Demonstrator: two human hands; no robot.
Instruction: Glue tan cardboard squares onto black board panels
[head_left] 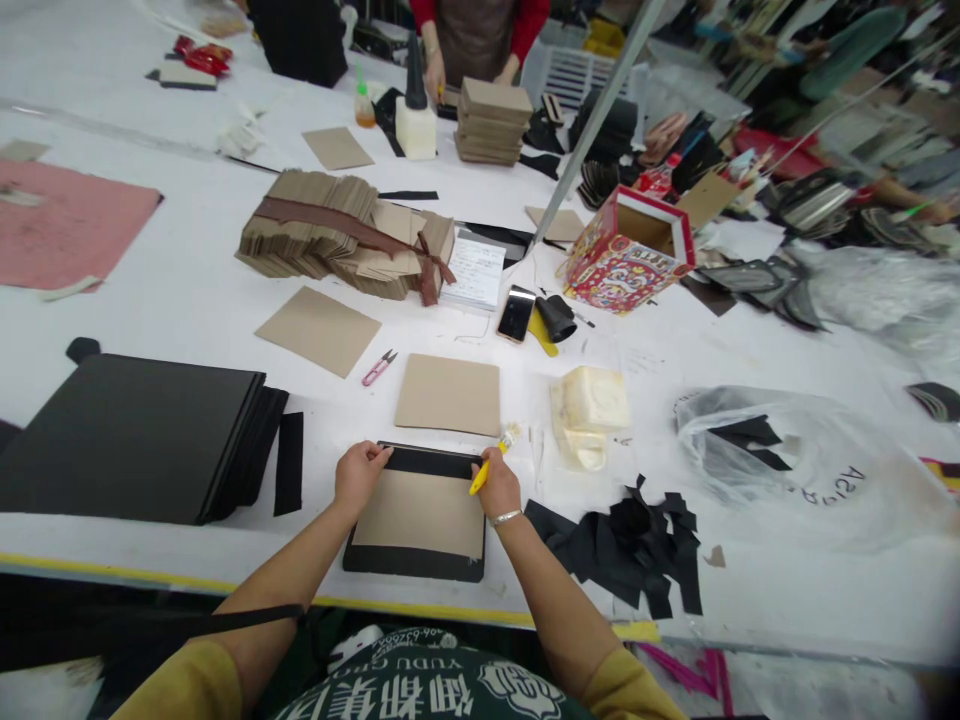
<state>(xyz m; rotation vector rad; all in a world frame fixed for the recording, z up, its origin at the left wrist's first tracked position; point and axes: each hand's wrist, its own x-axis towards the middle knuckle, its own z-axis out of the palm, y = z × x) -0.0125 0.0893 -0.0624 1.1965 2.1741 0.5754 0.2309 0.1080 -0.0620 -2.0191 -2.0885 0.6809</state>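
A black panel [416, 565] with a beige board [421, 510] on it lies near the table's front edge. A black strip [431, 463] runs across its far side. At the strip's left end, my left hand [361, 475] pinches the far left corner. My right hand [499, 485] is at the far right corner, its fingers closed, and also holds a brush with a yellow handle [481, 476], bristles pointing away. Just beyond the panel lies another beige board [448, 393]. Loose black strips [630, 540] are heaped to the right of it.
Stacked black panels [135, 430] stand at the left. Farther back are pink snips [379, 368], a bundle of boards [337, 235], a phone [516, 313] and a red box [630, 250]. A whitish container [592, 405] and a plastic bag [810, 460] are right. Another person works across the table.
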